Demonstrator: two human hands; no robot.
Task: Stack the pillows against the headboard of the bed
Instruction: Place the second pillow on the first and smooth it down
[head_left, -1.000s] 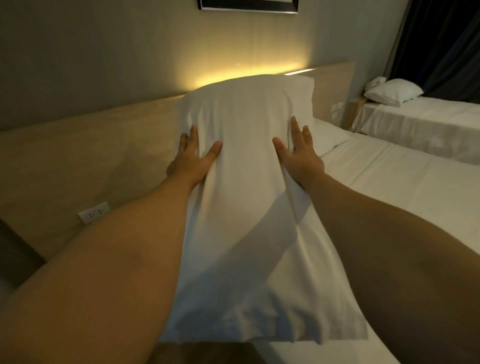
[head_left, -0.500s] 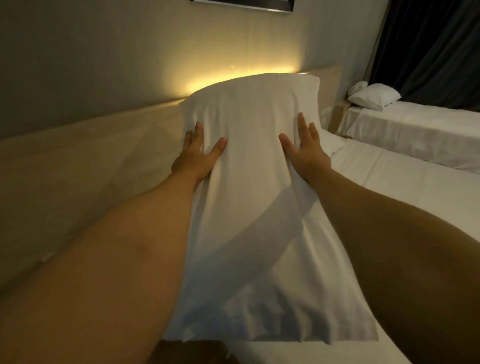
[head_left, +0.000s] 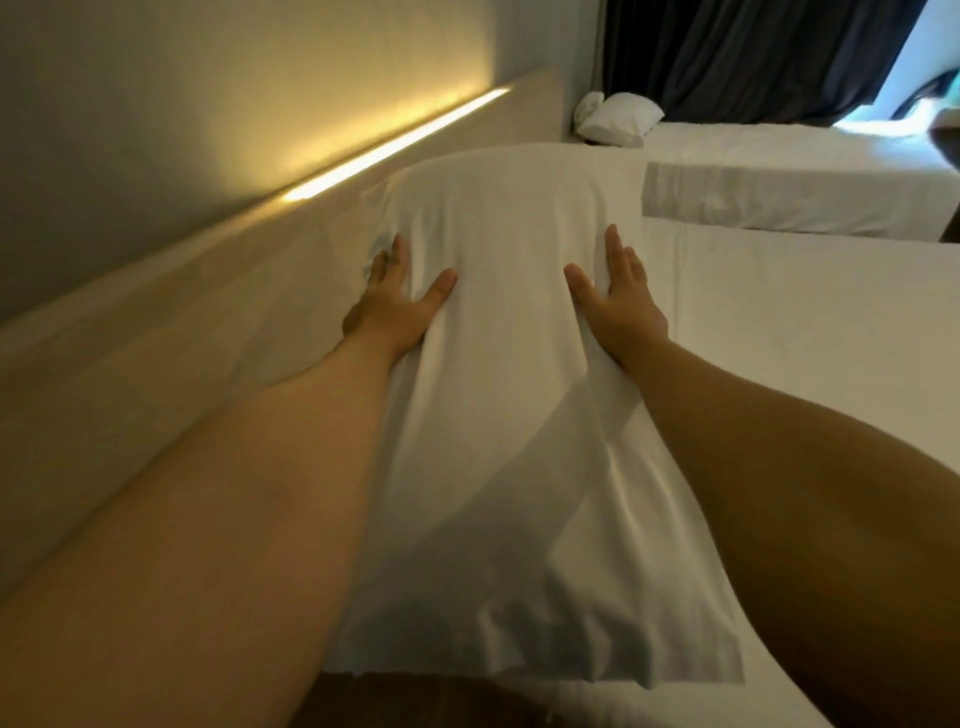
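Lengthwise, white pillow (head_left: 498, 322) lies creased, slack-ended.

Long white fabric pillow (head_left: 498, 364) at frame centre, on the white-sheeted bed (head_left: 779, 364), just right of the pale wooden headboard (head_left: 208, 332). Left hand (head_left: 395, 306) flat on its left side, right hand (head_left: 618, 306) on its right. Second white pillow (head_left: 618, 119) on another white bed (head_left: 800, 171), upper right.

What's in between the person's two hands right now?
In the head view, the white pillow fills the stretch between the left hand and right hand; both press flat against its sides, beside the headboard.
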